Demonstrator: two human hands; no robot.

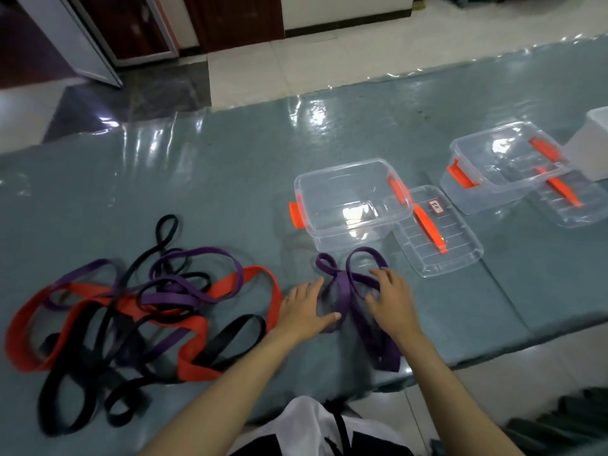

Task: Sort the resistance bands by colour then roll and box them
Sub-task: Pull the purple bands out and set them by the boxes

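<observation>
A purple resistance band (345, 281) lies looped on the table in front of me, one end trailing over the near edge. My left hand (304, 309) rests flat beside it, thumb touching the band. My right hand (391, 299) lies on the band's right loop with fingers spread. To the left sits a tangled pile (131, 317) of purple, red and black bands. An open clear box (352, 200) with orange latches stands just behind the purple band, with nothing inside.
The box's lid (437, 232) with an orange handle lies to its right. A second clear box (503, 166) and lid (569, 199) sit farther right, next to a white container (592, 146). The table has a shiny grey-blue cover (214, 179).
</observation>
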